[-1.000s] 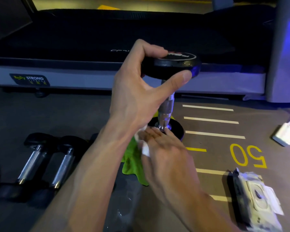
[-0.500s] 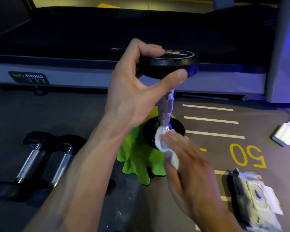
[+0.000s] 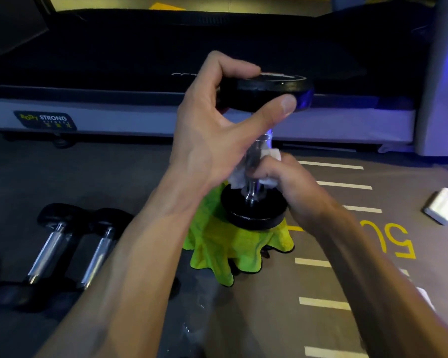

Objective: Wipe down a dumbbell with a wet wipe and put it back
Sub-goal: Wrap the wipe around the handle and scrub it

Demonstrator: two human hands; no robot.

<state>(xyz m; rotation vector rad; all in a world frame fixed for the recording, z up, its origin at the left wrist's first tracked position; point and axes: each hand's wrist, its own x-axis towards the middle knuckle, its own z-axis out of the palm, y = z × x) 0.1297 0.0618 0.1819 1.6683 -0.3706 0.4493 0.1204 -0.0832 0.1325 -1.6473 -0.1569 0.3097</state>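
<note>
The dumbbell (image 3: pixel 256 151) stands on end on a green cloth (image 3: pixel 217 249) spread on the floor, probably so its lower head stays off the ground. The left hand (image 3: pixel 217 130) grips the top head between thumb and curled fingers, steadying it upright. The right hand (image 3: pixel 285 177) wraps the wet wipe (image 3: pixel 269 154) around the chrome handle, leaving the shaft free for rubbing.

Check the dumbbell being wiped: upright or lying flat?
Upright. The dumbbell stands on end on the green cloth, with the left hand gripping its top head.
</note>
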